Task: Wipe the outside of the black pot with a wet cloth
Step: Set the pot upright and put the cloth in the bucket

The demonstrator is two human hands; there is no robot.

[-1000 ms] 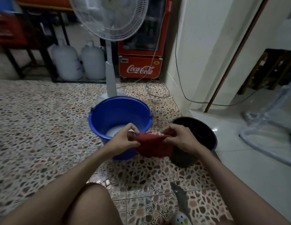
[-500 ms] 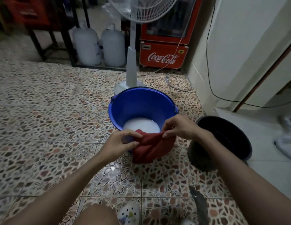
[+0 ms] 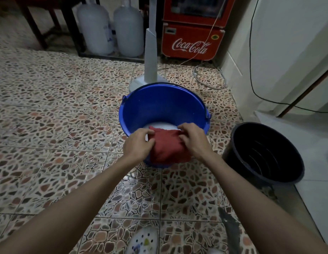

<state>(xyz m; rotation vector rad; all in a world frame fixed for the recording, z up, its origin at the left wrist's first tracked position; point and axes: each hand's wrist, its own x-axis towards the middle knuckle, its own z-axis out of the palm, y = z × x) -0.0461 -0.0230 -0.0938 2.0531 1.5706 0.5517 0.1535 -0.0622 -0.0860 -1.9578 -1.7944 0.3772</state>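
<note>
A red cloth (image 3: 167, 148) hangs folded over the near rim of a blue bucket (image 3: 159, 105) that holds pale water at its bottom. My left hand (image 3: 138, 144) grips the cloth's left edge and my right hand (image 3: 193, 139) grips its right edge, both above the bucket's near rim. The black pot (image 3: 264, 154) stands on the floor to the right of the bucket, tilted toward me with its ribbed inside showing. Neither hand touches the pot.
A white fan stand (image 3: 150, 57) rises just behind the bucket. Two large water jugs (image 3: 112, 26) and a red Coca-Cola cooler (image 3: 192, 28) line the back. A black cable (image 3: 254, 74) runs down the right wall. A patterned shoe (image 3: 144, 241) shows at the bottom.
Both hands have carried the red cloth forward, from in front of the bucket to over its near rim. The view has tilted down and shifted left.
</note>
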